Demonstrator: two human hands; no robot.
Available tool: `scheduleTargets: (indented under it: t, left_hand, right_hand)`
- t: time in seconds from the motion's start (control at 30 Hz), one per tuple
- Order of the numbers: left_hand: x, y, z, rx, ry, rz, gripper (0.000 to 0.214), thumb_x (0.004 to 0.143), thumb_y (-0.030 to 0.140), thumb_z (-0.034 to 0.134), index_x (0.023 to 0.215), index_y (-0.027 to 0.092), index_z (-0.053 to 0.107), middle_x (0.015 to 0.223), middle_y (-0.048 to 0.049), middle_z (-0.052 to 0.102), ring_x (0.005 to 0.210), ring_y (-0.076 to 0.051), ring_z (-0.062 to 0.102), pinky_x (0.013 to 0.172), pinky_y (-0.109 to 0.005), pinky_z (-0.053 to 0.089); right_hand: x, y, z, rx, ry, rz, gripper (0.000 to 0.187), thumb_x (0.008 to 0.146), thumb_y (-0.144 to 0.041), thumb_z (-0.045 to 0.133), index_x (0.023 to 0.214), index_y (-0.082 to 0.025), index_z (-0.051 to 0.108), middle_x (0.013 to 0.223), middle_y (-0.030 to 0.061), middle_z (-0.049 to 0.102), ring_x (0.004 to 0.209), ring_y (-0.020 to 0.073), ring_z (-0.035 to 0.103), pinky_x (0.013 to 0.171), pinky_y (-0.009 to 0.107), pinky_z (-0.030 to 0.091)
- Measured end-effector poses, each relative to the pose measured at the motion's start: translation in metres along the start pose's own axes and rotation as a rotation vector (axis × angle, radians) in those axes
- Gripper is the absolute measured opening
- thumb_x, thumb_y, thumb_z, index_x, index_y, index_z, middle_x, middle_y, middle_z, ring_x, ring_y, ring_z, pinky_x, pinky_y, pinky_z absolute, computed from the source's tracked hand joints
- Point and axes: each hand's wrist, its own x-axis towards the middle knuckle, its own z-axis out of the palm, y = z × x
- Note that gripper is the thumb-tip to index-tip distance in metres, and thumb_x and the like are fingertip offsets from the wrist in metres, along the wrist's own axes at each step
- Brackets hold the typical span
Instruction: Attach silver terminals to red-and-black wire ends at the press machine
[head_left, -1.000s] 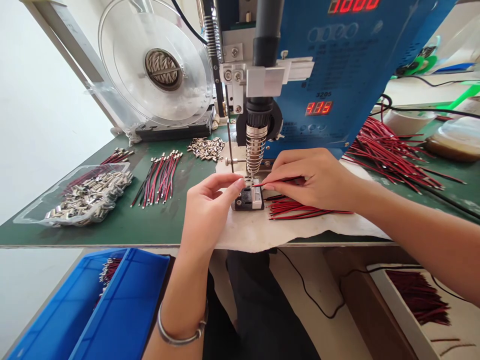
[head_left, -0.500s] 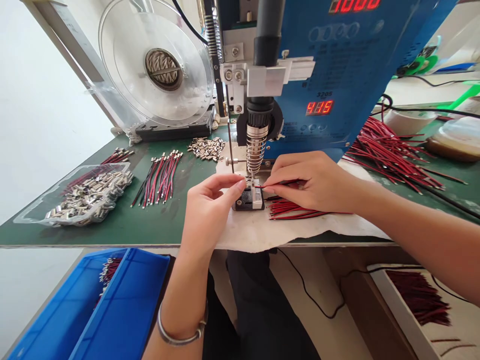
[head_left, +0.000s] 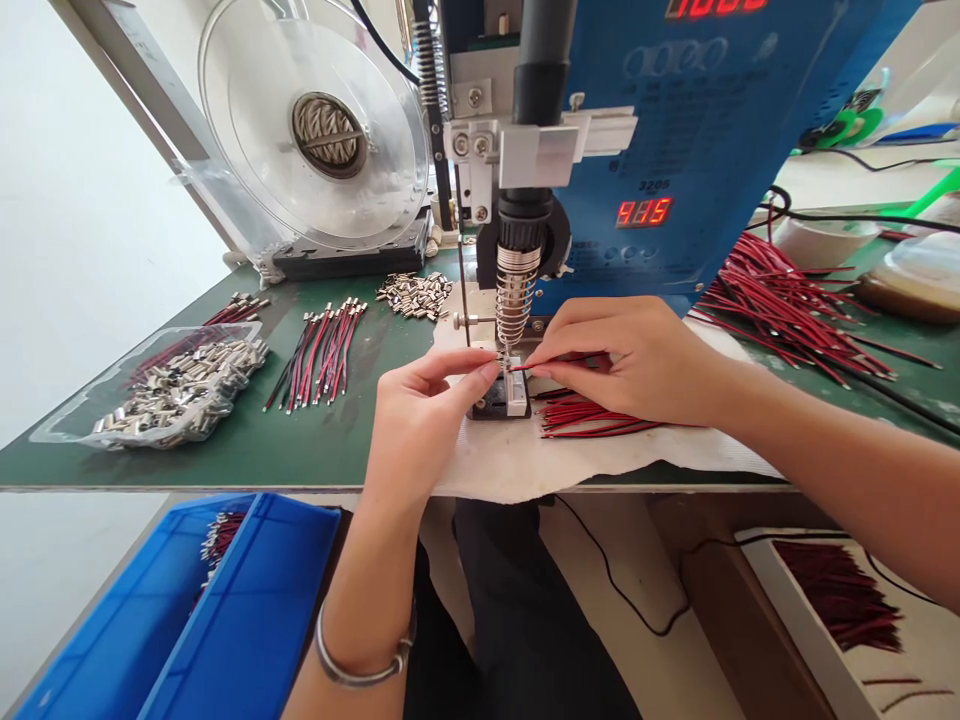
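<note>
My right hand (head_left: pixel 630 358) pinches a red and black wire (head_left: pixel 527 367) between thumb and fingers. The wire's end points left, to the small metal fixture (head_left: pixel 517 392) under the soldering iron (head_left: pixel 517 285) with its spring-like sleeve. On the fixture's left side my left hand (head_left: pixel 427 405) has thumb and forefinger pressed together near the iron's tip; whatever they grip is too small and hidden to make out. Below my right hand, several red and black wires (head_left: pixel 592 415) lie on the white cloth (head_left: pixel 502 470).
Metal connectors fill a clear tray (head_left: pixel 187 390) at left and form a loose pile (head_left: pixel 414 296) behind. Wires with connectors (head_left: pixel 326 350) lie between. More wires (head_left: pixel 787 310) are heaped right of the blue machine (head_left: pixel 675 130). A blue bin (head_left: pixel 225 600) stands below the table edge.
The view has shifted very slightly. Both hands keep their pinches at the fixture, and the wire's end has moved a little toward the iron's tip.
</note>
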Motion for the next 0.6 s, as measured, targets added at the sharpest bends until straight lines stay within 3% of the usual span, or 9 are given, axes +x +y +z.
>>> scheduleTargets:
  t: [0.27, 0.6]
  left_hand:
    - [0.0006, 0.0011, 0.0013, 0.008, 0.005, 0.006, 0.007, 0.08, 0.031, 0.095, 0.086, 0.028, 0.094, 0.093, -0.0041, 0.088, 0.086, -0.021, 0.074, 0.071, -0.03, 0.055]
    - [0.0006, 0.0019, 0.0036, -0.02, 0.008, 0.01, 0.004, 0.08, 0.027, 0.095, 0.084, 0.029, 0.094, 0.095, -0.0017, 0.089, 0.078, -0.014, 0.07, 0.071, -0.025, 0.053]
  right_hand:
    - [0.0009, -0.0003, 0.0022, -0.037, 0.026, 0.003, 0.024, 0.108, -0.032, 0.066, 0.1, -0.029, 0.089, 0.095, 0.0056, 0.082, 0.081, 0.0219, 0.074, 0.076, 0.037, 0.057]
    - [-0.0003, 0.0026, 0.0037, -0.08, 0.086, -0.129, 0.019, 0.108, -0.023, 0.07, 0.1, -0.023, 0.087, 0.092, 0.0039, 0.081, 0.076, 0.0173, 0.072, 0.07, 0.03, 0.054]
